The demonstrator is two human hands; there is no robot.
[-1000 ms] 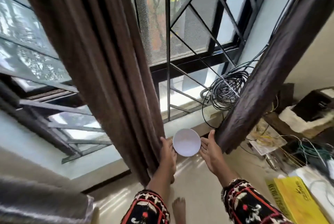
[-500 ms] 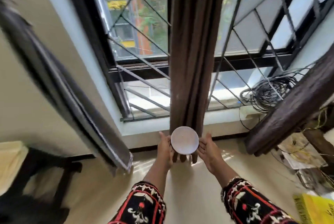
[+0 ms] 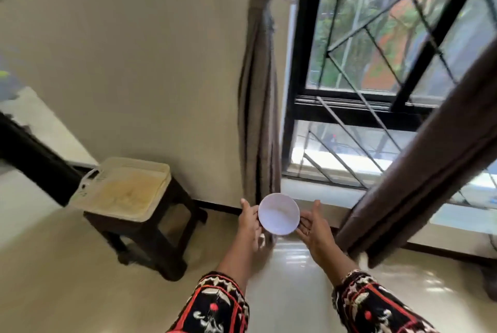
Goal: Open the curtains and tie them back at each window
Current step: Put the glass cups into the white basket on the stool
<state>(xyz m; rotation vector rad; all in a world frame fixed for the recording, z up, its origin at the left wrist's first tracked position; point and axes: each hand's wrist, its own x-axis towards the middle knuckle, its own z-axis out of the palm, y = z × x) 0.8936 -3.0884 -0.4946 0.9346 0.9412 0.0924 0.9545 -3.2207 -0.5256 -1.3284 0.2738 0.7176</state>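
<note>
Clearly both hands are spread, the left hand (image 3: pixel 248 221) and right hand (image 3: pixel 313 227) flanking a white disc (image 3: pixel 279 213) (whether they grasp it, I can't tell). The grey curtain (image 3: pixel 258 117) hangs tied by the wall; I'd gather the brown curtain (image 3: pixel 419 171) fully before tying.

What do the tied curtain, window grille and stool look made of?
Tied curtain: woven fabric, matte grey-brown; hangs in soft folds, cinched near the top. Window grille: probably metal, painted dark; thin straight bars crossing diagonally. Stool: likely dark-stained wood, slight sheen; thick square legs, though blur leaves it open.
</note>
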